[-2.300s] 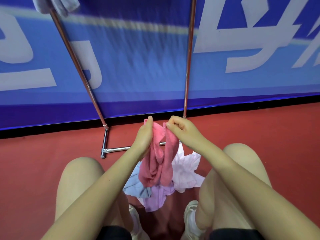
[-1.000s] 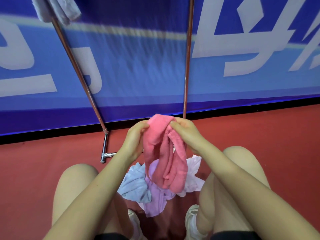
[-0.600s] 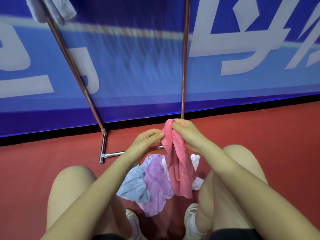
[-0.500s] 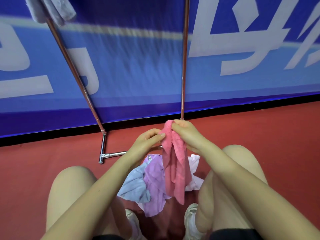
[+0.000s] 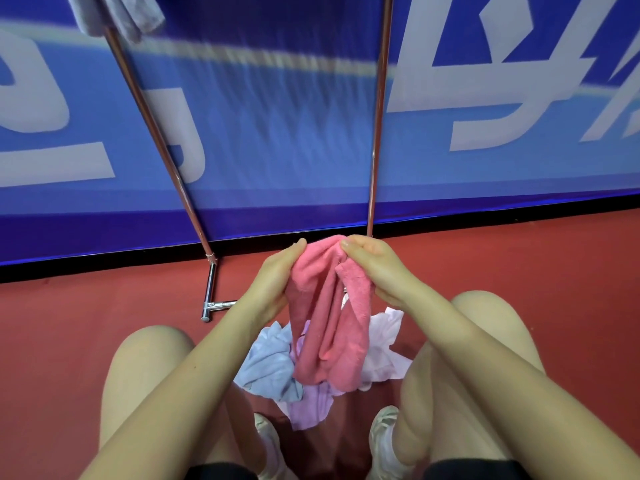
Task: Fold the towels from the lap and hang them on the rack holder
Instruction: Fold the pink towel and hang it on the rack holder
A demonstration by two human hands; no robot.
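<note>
A pink towel [image 5: 329,320] hangs in loose folds between my knees, held up at its top edge by both hands. My left hand [image 5: 273,282] grips its left side and my right hand [image 5: 374,268] pinches its right side. Below it lie a light blue towel [image 5: 266,365], a lilac towel [image 5: 311,407] and a pale pink towel [image 5: 384,344], bunched together. The metal rack [image 5: 156,133] stands just beyond my hands, with two slanting poles and a floor bar. A grey towel [image 5: 114,12] hangs on it at the top left.
A blue banner wall [image 5: 277,133] with white lettering runs behind the rack. The floor [image 5: 69,334] is red. My bare knees flank the towel pile, and my white shoes [image 5: 384,431] show below it.
My left hand has taken hold of the pink towel's left side again. The towel, which hung narrow from my right hand, now spreads wider between both hands.
</note>
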